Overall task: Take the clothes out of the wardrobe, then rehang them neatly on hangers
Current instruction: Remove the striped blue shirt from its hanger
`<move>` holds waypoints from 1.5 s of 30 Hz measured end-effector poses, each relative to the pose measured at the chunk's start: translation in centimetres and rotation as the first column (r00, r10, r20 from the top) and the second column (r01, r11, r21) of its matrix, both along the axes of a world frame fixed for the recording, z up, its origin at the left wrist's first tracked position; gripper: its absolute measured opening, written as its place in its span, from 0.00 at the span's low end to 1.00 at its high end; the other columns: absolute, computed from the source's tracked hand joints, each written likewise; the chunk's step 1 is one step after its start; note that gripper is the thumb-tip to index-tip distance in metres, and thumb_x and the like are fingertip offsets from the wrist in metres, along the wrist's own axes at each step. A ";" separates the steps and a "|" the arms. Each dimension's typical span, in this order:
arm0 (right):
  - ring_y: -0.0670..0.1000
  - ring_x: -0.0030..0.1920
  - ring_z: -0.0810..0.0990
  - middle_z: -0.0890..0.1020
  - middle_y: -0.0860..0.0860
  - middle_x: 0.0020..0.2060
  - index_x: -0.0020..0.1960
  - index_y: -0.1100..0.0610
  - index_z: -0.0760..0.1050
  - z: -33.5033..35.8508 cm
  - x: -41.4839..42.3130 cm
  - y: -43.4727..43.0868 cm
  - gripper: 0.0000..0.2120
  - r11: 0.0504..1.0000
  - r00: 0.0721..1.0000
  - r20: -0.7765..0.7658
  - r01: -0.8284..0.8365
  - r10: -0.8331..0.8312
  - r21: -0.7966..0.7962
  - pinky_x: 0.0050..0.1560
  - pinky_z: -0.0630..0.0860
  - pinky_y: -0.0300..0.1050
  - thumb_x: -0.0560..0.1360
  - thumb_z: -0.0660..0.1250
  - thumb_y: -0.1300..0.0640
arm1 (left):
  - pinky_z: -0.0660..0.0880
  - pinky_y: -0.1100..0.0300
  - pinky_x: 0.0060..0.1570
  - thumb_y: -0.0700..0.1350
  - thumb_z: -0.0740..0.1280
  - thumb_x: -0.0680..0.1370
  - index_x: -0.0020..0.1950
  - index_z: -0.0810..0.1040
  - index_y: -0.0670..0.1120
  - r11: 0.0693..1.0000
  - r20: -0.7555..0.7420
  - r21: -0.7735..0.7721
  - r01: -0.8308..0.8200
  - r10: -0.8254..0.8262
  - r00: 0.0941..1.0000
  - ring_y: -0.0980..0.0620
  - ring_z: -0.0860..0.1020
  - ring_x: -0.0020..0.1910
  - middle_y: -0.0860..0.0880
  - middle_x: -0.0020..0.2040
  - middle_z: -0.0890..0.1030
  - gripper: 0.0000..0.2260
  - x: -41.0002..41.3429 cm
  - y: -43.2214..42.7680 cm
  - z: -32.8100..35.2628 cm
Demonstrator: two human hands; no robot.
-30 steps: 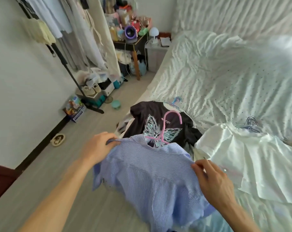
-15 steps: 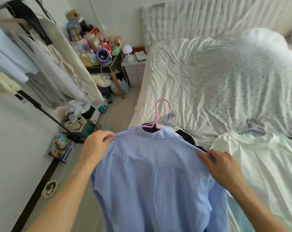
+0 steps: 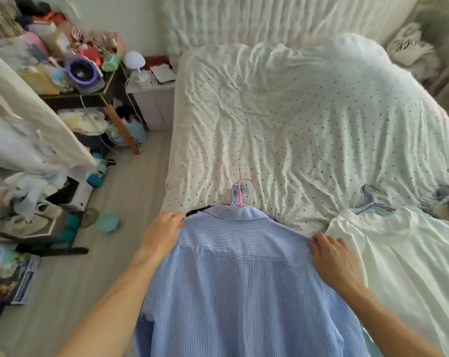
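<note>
Both hands grasp one blue-and-white striped shirt (image 3: 233, 279) by its shoulders. The left hand (image 3: 164, 233) curls its fingers over the left shoulder edge beside the collar, and the right hand (image 3: 331, 258) pinches the right shoulder seam. The shirt spreads back-side up between the two hands. Its collar lies at the near edge of the bed (image 3: 295, 119) and its body hangs toward the camera.

Just beyond the collar two hanger hooks (image 3: 240, 194) stick up, one pink and one light blue, overlapping each other. A strip of dark garment (image 3: 198, 211) shows under the shirt's left shoulder, mostly hidden by it. To the right, near the right hand, one white garment (image 3: 398, 258) lies flat on the dotted sheet. A cluster of pale hangers (image 3: 372, 204) sits at its neck; I cannot tell how many there are.

On the left, pale clothes hang on a rack (image 3: 25, 117) over shoes and boxes on the floor. A teal round dish (image 3: 108, 222) sits on the floorboards, and a printed box (image 3: 11, 276) lies nearer the wall. Beside the bed's head a cluttered desk (image 3: 63, 94) touches a white nightstand (image 3: 154, 101), which bears one small white lamp (image 3: 136, 61).
</note>
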State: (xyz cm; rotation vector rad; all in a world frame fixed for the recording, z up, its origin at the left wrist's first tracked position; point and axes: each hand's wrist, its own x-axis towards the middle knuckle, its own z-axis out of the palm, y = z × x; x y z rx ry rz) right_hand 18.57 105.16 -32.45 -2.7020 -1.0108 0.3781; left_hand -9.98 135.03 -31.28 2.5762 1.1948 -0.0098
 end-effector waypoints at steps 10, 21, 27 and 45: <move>0.58 0.55 0.74 0.81 0.50 0.51 0.56 0.43 0.76 -15.4 4.3 10.2 0.13 0.990 0.990 0.022 0.136 -0.136 -0.024 0.53 0.71 0.53 0.82 0.53 0.45 | 0.75 0.51 0.37 0.40 0.67 0.80 0.61 0.81 0.45 0.990 -0.041 0.137 0.016 -0.011 0.999 0.42 0.78 0.47 0.46 0.49 0.81 0.10 4.7 8.5 -17.4; 0.59 0.59 0.68 0.79 0.52 0.58 0.63 0.42 0.76 -26.2 4.2 11.3 0.17 0.961 0.961 -0.043 0.275 -0.275 -0.002 0.60 0.67 0.53 0.82 0.54 0.40 | 0.74 0.47 0.43 0.46 0.55 0.80 0.65 0.81 0.48 0.971 0.105 0.238 -0.029 0.004 0.994 0.39 0.79 0.42 0.44 0.47 0.84 0.20 6.7 10.3 -29.3; 0.56 0.70 0.63 0.71 0.49 0.70 0.72 0.37 0.66 -23.2 3.3 12.0 0.20 0.952 0.949 -0.081 0.301 -0.304 -0.054 0.70 0.61 0.58 0.80 0.55 0.39 | 0.56 0.38 0.72 0.56 0.52 0.82 0.77 0.67 0.54 0.966 0.053 0.171 -0.194 0.187 0.981 0.43 0.70 0.69 0.46 0.69 0.75 0.24 8.0 6.7 -26.8; 0.62 0.76 0.29 0.34 0.48 0.79 0.78 0.34 0.38 -27.3 -4.2 12.1 0.36 0.914 0.967 -0.041 -0.250 0.251 -0.318 0.68 0.37 0.79 0.75 0.44 0.23 | 0.41 0.19 0.64 0.73 0.45 0.79 0.77 0.37 0.68 0.998 -0.260 -0.005 -0.056 0.052 0.964 0.36 0.32 0.77 0.52 0.80 0.32 0.30 8.9 0.1 -29.9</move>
